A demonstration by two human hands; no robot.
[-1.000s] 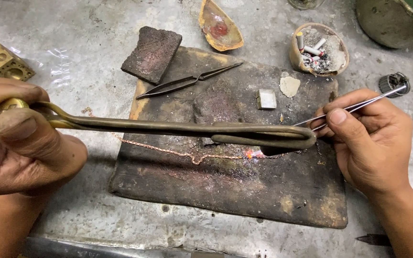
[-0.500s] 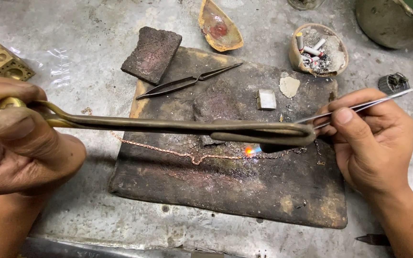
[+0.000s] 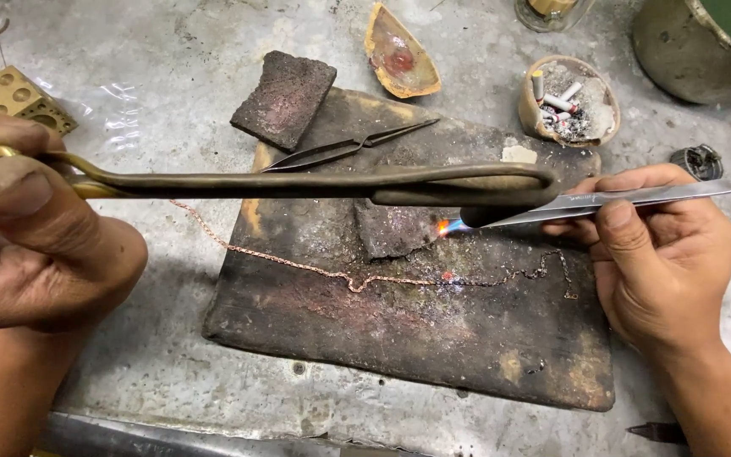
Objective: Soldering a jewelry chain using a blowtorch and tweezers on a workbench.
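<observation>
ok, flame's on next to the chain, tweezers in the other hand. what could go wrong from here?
1. The flame at the torch tip sits just above the thin chain; one spot already glows, so lingering could melt a link.
2. The right hand holds the tweezers with their tips at the flame; heat may travel up the metal to the fingers.
3. The chain lies loose on the charred block; a tweezer nudge could shift it off the heated spot.
</observation>
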